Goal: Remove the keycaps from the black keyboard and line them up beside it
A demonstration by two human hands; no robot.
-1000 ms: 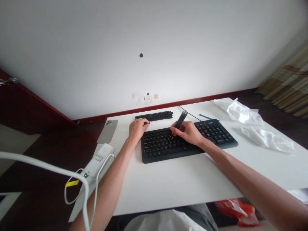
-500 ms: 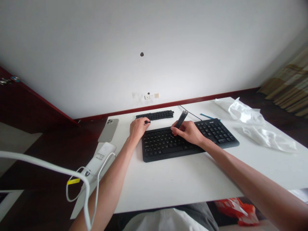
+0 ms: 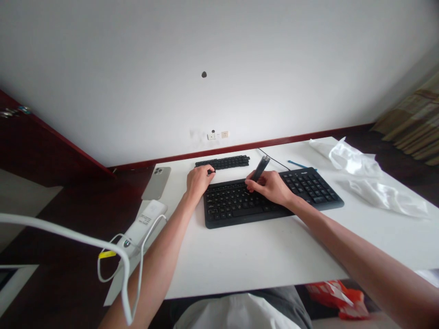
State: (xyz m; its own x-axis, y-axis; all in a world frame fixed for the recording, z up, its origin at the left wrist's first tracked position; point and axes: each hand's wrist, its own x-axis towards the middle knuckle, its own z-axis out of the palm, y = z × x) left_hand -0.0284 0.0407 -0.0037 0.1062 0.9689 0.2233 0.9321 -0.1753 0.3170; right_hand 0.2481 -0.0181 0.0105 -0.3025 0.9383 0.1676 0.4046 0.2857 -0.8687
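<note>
A black keyboard (image 3: 240, 213) lies slightly askew on the white table. My right hand (image 3: 269, 185) is closed around a dark, slim tool (image 3: 261, 168), held upright and tilted, with a pale, see-through upper end. Its lower tip is over the keys left of the keyboard's middle; whether it touches them I cannot tell. At the keyboard's upper left corner, my left hand (image 3: 199, 179) pinches a small black piece (image 3: 211, 172), too small to make out fully. Just behind that hand lies a strip of black keys (image 3: 230, 162), partly hidden by the fingers.
A phone (image 3: 157, 183) and a white power strip (image 3: 146, 221) with white cables lie along the table's left edge. Crumpled clear plastic (image 3: 356, 160) and a thin blue stick (image 3: 297, 164) are at the right. A black cable runs back from the keyboard. Wall sockets (image 3: 217, 135) are behind.
The whole view has shifted slightly. Both hands keep nearly the same places over the keyboard and hold the same things.
</note>
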